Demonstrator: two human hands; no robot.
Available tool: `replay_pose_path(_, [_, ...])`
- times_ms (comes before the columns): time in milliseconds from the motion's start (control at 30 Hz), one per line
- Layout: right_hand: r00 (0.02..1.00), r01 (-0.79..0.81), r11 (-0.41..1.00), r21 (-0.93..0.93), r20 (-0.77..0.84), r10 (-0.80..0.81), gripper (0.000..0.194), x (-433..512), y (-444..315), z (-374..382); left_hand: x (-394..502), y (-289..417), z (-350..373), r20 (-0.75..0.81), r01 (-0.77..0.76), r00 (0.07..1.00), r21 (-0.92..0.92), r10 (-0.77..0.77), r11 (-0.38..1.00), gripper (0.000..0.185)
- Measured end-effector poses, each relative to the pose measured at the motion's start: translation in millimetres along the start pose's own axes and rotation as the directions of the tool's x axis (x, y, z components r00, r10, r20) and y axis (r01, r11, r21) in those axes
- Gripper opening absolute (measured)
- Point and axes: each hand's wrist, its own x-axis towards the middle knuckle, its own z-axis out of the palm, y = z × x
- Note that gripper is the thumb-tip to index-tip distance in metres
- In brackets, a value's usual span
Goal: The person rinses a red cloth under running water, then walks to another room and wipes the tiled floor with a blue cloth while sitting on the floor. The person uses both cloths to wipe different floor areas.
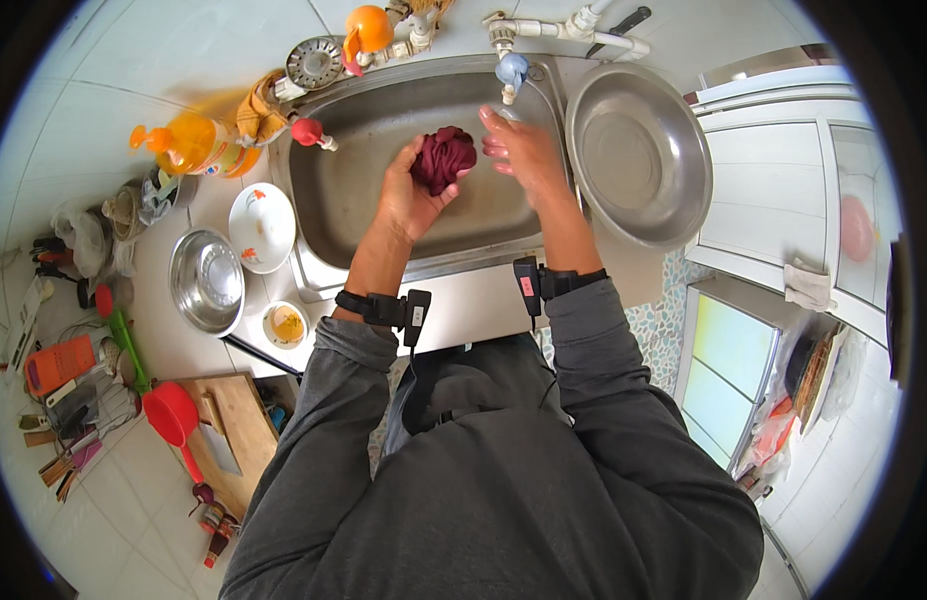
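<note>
A bunched dark red cloth (444, 160) rests in my left hand (408, 196), held above a stainless steel sink (343, 217). My right hand (525, 154) is to the right of the cloth, apart from it, with its fingers spread and nothing in them. Just above that hand, a faucet with a blue handle (513, 69) points down into the basin; water seems to run from its spout. Another faucet with a red knob (309, 132) reaches over the sink's left edge.
Right of the sink leans a large steel basin (633, 154). On the left counter are an orange soap bottle (204, 146), a white bowl (262, 228), a steel bowl (207, 281) and a small bowl with yellow contents (285, 325). A knife (619, 31) lies behind the pipes.
</note>
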Motion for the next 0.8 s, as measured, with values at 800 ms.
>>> replay_pose_path(800, [0.915,-0.001,0.922,0.386,0.372,-0.155,0.04,-15,-37,38,-41,18,59,0.022,0.069,0.992,0.718,-0.122,0.692,0.017])
